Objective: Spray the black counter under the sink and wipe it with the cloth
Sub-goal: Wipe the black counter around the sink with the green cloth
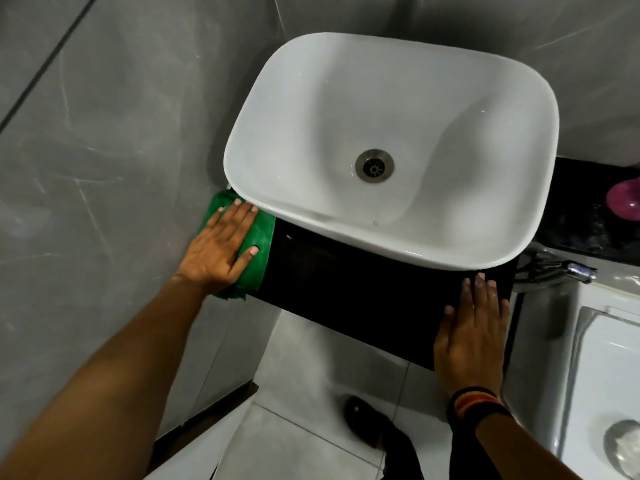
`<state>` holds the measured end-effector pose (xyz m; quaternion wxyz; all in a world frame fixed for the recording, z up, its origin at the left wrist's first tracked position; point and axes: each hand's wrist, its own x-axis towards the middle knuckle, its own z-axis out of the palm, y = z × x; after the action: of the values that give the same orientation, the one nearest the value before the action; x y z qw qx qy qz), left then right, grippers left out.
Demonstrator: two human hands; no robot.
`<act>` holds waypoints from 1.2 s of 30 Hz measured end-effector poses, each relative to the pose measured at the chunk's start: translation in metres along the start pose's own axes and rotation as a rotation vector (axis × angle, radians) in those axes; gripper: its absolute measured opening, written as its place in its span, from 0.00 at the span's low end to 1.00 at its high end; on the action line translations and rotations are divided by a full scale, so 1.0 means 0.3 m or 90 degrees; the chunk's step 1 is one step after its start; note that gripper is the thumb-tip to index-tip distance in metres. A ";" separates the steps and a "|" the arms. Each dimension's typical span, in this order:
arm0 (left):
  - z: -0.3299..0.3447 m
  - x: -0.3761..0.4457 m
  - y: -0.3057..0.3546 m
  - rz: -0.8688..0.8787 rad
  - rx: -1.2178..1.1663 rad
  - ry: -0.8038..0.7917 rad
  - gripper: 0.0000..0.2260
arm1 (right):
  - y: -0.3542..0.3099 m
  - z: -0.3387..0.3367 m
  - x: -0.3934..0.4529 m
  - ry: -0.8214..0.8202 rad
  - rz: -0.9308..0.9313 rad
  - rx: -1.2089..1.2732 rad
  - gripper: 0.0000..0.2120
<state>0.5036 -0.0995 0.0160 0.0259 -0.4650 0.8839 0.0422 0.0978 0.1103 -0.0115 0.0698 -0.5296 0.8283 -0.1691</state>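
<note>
Green cloth is pressed flat at table left edge by splayed left hand; right hand, fingers together, is laid flat at right edge.

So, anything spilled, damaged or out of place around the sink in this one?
Nothing stands out. The left hand presses the green cloth flat on the left end of the black counter, the right hand rests flat on its right end, and the white sink looks intact. No spray bottle is in view.

Dim, even indoor light; soft glare on the glossy white ceramic basin; wide-angle bending and slight blur at edges.
</note>
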 end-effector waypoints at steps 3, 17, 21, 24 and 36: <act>0.012 -0.001 0.023 -0.059 -0.055 0.051 0.33 | -0.002 -0.001 -0.003 -0.005 0.002 -0.005 0.26; 0.035 -0.079 0.227 -0.308 -0.116 0.134 0.27 | -0.004 -0.012 -0.003 -0.024 0.006 -0.014 0.27; 0.042 -0.060 0.324 -0.233 -0.100 0.094 0.28 | 0.002 -0.004 -0.009 -0.036 0.003 -0.027 0.28; 0.055 -0.044 0.429 -0.170 -0.081 0.071 0.27 | 0.004 -0.002 -0.011 -0.042 0.001 -0.028 0.28; 0.085 0.022 1.010 0.089 -0.108 0.016 0.29 | -0.002 -0.024 -0.016 -0.039 0.001 -0.010 0.28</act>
<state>0.2503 0.0686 0.0053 -0.0274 -0.4033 0.9077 0.1126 0.0983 0.1160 -0.0048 0.0906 -0.5347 0.8274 -0.1461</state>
